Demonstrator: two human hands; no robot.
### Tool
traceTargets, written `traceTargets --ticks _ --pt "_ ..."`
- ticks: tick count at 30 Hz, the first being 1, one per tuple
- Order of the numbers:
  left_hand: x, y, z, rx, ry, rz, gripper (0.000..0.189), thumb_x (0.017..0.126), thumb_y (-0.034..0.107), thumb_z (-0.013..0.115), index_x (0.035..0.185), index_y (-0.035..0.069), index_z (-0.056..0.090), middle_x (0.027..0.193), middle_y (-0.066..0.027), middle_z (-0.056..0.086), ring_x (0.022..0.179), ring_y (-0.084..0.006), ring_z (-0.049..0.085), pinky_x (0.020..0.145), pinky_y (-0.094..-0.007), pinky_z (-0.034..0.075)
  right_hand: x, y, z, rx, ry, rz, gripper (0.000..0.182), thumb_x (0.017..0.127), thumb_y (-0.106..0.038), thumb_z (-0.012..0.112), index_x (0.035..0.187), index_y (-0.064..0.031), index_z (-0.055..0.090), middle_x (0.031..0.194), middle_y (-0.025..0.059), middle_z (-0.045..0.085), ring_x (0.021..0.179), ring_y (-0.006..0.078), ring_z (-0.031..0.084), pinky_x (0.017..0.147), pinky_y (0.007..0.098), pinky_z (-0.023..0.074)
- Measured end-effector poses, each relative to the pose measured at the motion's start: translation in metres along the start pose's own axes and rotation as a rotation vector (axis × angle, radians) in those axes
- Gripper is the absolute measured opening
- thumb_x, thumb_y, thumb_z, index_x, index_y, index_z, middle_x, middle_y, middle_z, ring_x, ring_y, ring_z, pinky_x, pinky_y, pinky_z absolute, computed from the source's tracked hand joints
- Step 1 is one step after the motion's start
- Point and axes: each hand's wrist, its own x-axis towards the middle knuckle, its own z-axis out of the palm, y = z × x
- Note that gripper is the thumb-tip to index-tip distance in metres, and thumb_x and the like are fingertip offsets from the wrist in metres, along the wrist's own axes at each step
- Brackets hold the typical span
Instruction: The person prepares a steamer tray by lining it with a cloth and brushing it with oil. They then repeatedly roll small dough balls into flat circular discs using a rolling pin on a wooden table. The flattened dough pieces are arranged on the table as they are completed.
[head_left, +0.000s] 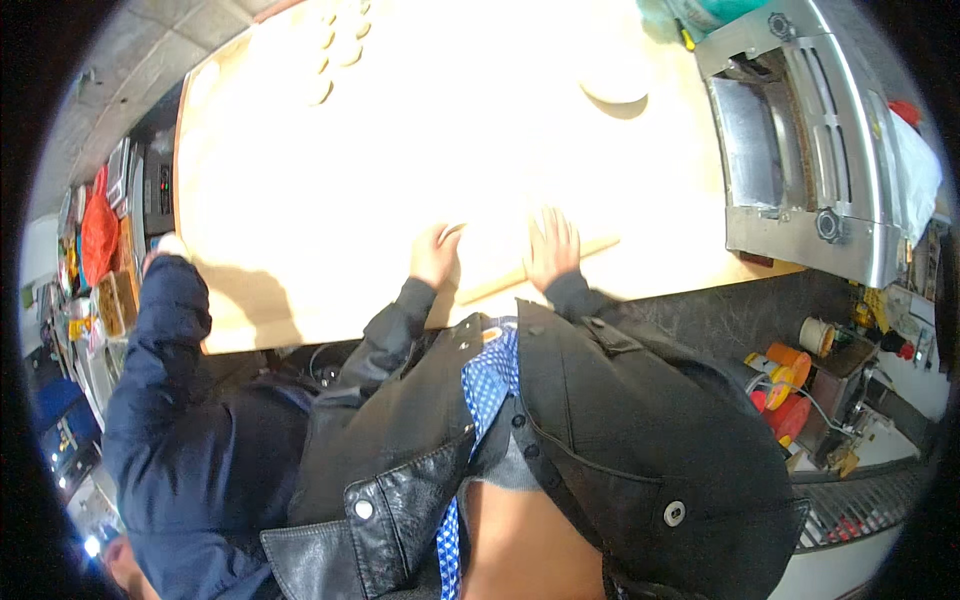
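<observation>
My left hand (436, 253) rests at the near part of the wooden work table (247, 330), its thumb and fingers curved around or beside something pale that glare hides. A wooden rolling pin (495, 283) lies aslant close to the table's near edge. Over its middle is my right hand (553, 246), palm down with fingers stretched forward; whether it grips the pin cannot be told. Several small pale dough pieces (321, 91) stand in rows at the far left. A large rounded pale mass (616, 88), perhaps dough, lies at the far right.
A stainless steel machine with knobs (814, 150) stands at the table's right end. At the left edge are a co-worker's hand (171, 246) and dark blue sleeve (176, 300). A red plastic bag (100, 229) lies beyond. Orange and red containers (787, 397) stand at lower right.
</observation>
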Motion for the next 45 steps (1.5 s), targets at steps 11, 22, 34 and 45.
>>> traceTargets --ticks 11,22,34,45 --pt "0.027 0.053 -0.018 -1.237 -0.25 -0.302 0.048 0.098 0.022 0.048 0.138 0.001 0.035 0.135 -0.0144 0.048 0.122 -0.0294 0.051 0.101 -0.0461 0.045 0.023 0.07 0.01 0.754 0.121 0.508 0.046 0.094 -0.019 0.053 0.134 0.0003 0.043 0.122 0.0185 0.054 0.109 0.0273 0.057 0.089 0.0372 0.0471" --pt "0.113 0.165 0.017 -1.201 -0.402 -0.34 0.04 0.094 0.017 0.056 0.131 0.005 0.043 0.124 -0.0092 0.057 0.112 -0.0235 0.059 0.094 -0.0403 0.051 0.209 0.198 -0.027 2.466 -0.006 0.738 0.066 0.096 -0.037 0.05 0.142 -0.001 0.019 0.139 0.0282 0.032 0.127 0.0454 0.039 0.103 0.0514 0.0418" --pt "0.251 0.212 0.12 -1.485 -0.423 -0.265 0.035 0.097 0.017 0.051 0.127 -0.001 0.046 0.123 -0.0122 0.055 0.111 -0.0266 0.057 0.097 -0.0396 0.047 0.148 0.264 -0.054 2.355 0.143 0.955 0.071 0.093 -0.046 0.054 0.14 0.0014 0.028 0.135 0.0272 0.04 0.128 0.0392 0.04 0.106 0.0437 0.039" --pt "0.108 0.127 0.065 0.003 0.024 0.127 0.022 0.088 0.014 0.057 0.104 0.0 0.064 0.096 -0.0175 0.066 0.092 -0.0267 0.063 0.081 -0.036 0.048 0.085 0.09 -0.032 1.084 0.264 0.427 0.01 0.086 -0.005 0.055 0.095 -0.0027 0.061 0.087 0.0079 0.063 0.08 0.0189 0.061 0.071 0.0321 0.0481"
